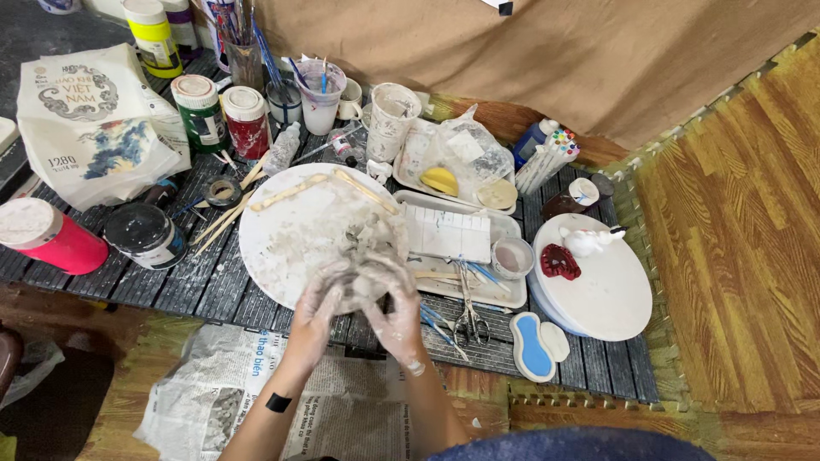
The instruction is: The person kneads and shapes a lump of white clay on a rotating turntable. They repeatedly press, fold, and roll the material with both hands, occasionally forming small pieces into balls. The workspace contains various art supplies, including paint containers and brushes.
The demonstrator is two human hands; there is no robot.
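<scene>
The scene is evenly and softly lit from above, bright enough that colours read clearly. Only faint shadows are cast beneath the jars (198, 111) and round board (282, 230). Mild glare is seen on the white turntable (611, 294). Straight edges are bent near the corners by the wide lens. The hands are slightly blurred.

Low dark slatted table (128, 286) carrying round white board (282, 248), paint jars (224, 118), white tray (461, 235), turntable (611, 294), scissors (467, 320).
</scene>
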